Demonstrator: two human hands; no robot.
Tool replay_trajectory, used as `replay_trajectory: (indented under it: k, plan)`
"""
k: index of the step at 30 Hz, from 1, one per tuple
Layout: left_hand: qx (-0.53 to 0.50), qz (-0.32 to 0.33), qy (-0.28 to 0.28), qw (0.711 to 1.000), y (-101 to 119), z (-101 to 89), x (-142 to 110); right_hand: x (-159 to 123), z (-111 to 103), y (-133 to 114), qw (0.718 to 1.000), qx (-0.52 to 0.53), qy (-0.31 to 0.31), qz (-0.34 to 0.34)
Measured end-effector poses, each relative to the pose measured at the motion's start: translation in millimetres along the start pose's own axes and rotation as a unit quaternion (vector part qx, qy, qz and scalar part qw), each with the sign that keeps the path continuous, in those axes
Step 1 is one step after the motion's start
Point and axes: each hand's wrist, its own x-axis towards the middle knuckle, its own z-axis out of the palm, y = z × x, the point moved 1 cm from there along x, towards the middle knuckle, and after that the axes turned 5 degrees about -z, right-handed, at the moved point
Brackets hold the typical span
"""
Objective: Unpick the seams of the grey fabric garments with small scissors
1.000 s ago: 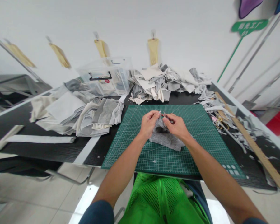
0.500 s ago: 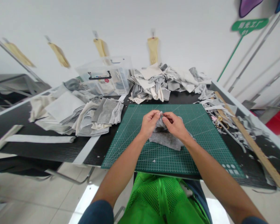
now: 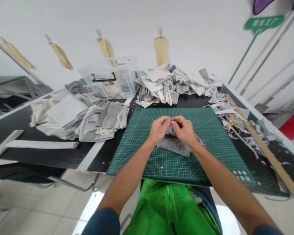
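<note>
Left-hand grip [image 3: 158, 132] and right-hand grip [image 3: 185, 132] pinched together at far edge of grey fabric [image 3: 174, 146]; cloth lies between and below on green cutting mat [image 3: 134, 161], lower fold's long axis running left-right, neither hand clearly nearer.

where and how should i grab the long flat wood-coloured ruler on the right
Probably the near end of the long, flat, wood-coloured ruler, pinched across its width by the right hand, once free, from the front: that end reaches the front edge of the black table, while pale grey fabric scraps crowd the far part.
</note>
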Motion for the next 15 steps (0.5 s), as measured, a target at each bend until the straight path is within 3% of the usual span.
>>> replay_trajectory:
  k: [15]
  plan:
    - [-0.020,-0.007,-0.003,1.000,-0.6,2.0,-1.8,-0.2,0.8,-0.5,1.000,0.023,0.006,0.020]
